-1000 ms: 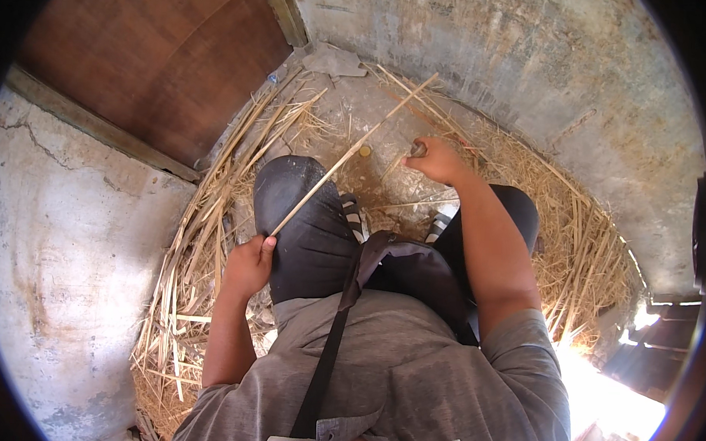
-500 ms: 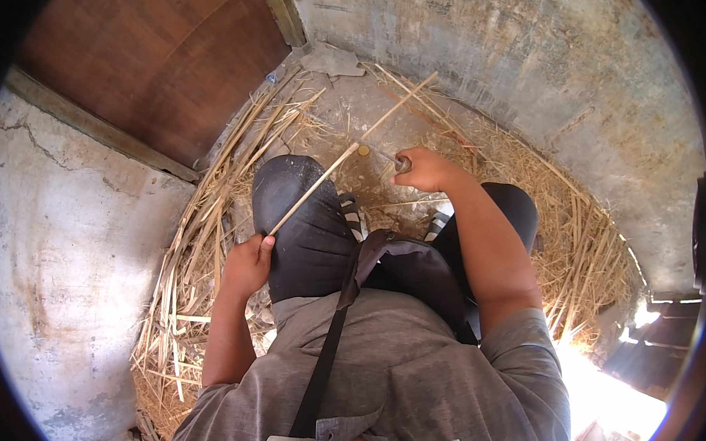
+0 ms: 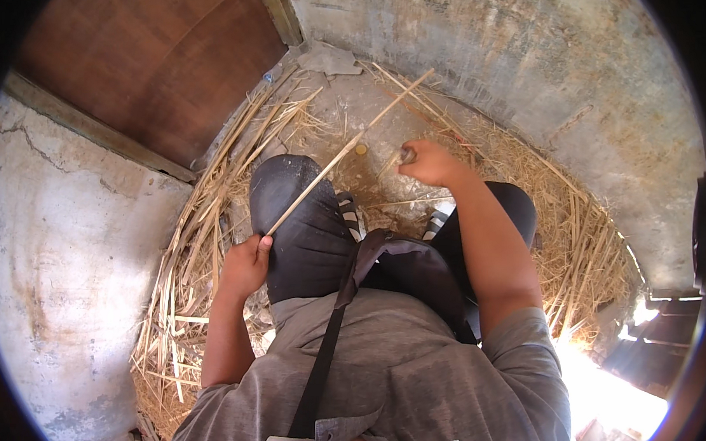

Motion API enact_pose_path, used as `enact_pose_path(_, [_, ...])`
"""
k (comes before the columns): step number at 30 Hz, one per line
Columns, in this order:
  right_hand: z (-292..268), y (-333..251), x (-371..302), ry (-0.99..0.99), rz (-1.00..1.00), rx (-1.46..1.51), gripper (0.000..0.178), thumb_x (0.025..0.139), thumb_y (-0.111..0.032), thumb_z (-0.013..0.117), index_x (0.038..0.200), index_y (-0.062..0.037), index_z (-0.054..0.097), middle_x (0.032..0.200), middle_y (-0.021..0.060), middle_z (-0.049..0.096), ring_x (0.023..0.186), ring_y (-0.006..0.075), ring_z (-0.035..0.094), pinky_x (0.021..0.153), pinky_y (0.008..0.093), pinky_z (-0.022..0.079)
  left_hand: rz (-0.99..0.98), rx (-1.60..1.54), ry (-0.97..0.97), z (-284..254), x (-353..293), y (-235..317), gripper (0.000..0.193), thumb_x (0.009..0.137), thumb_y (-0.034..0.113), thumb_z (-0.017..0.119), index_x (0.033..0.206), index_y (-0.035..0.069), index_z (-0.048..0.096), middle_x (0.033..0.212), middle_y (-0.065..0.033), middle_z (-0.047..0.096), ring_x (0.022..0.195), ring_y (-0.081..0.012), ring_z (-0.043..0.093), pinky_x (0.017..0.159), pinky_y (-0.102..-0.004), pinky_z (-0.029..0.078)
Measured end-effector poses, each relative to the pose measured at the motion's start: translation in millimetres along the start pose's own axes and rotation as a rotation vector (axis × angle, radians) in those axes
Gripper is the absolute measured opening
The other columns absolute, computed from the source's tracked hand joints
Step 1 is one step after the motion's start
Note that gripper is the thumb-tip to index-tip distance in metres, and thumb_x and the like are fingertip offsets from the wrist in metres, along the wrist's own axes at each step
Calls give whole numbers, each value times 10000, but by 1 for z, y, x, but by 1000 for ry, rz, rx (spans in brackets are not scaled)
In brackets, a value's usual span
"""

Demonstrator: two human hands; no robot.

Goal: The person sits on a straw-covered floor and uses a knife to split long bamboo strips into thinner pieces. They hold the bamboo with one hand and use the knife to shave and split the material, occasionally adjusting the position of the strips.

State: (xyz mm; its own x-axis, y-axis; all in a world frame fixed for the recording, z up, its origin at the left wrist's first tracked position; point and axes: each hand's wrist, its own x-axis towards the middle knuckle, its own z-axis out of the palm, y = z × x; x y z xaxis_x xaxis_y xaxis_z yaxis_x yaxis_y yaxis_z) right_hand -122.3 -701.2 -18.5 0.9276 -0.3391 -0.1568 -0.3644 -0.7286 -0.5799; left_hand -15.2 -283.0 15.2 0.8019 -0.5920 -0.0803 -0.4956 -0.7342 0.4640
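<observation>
My left hand [image 3: 246,265] is closed on the near end of a long, pale bamboo stick [image 3: 323,173], beside my left knee. The stick slants over that knee, up and to the right, and its far end hangs above the floor. To the right of the stick, my right hand [image 3: 429,162] is wrapped round the wooden handle of a knife [image 3: 389,163]. Its thin blade points down and left, apart from the stick and hard to make out. A small round yellowish piece [image 3: 361,149] shows just right of the stick, between it and the knife.
Long split strips [image 3: 214,188] lie in a heap at the left, along the wall. Fine shavings [image 3: 556,204] pile up at the right against a stained concrete wall [image 3: 514,63]. A brown door panel [image 3: 156,58] stands at the far left. A flat grey slab [image 3: 330,60] lies at the back.
The knife has come away from the stick, its blade now tilted downward. My right hand has shifted slightly to the right. My left hand keeps hold of the stick in nearly the same place.
</observation>
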Motion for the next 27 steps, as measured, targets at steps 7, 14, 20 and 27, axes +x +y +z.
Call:
enact_pose_path(7, [-4, -21, 2, -171, -67, 23, 564, 794, -413, 791, 1174, -7, 696, 1150, 261, 685, 1109, 415, 646, 952, 452, 510, 1, 8, 19, -1, -2, 3, 432, 1048, 394, 544, 852, 12, 595, 755, -271, 631, 745, -498, 622, 650, -521, 483])
enact_pose_path(14, [3, -12, -1, -89, -30, 49, 549, 802, -429, 786, 1142, -8, 694, 1114, 251, 692, 1094, 415, 648, 928, 459, 513, 7, 24, -1, 0, 3, 2, 447, 1049, 411, 539, 851, 14, 595, 752, -266, 630, 746, -499, 619, 651, -522, 481])
enact_pose_path(20, [6, -7, 3, -83, -72, -12, 548, 802, -409, 780, 1187, -27, 694, 1150, 244, 690, 1114, 414, 641, 966, 451, 510, 6, 22, 9, 2, 2, -1, 458, 1051, 418, 534, 847, 11, 589, 748, -268, 622, 745, -503, 613, 645, -526, 474])
enact_pose_path(27, [1, -32, -5, -235, -143, -80, 545, 802, -404, 781, 1205, -47, 697, 1172, 224, 692, 1135, 414, 635, 994, 454, 501, 4, 11, -10, -1, 2, 0, 463, 1053, 417, 528, 845, 8, 588, 760, -275, 625, 755, -510, 614, 654, -529, 477])
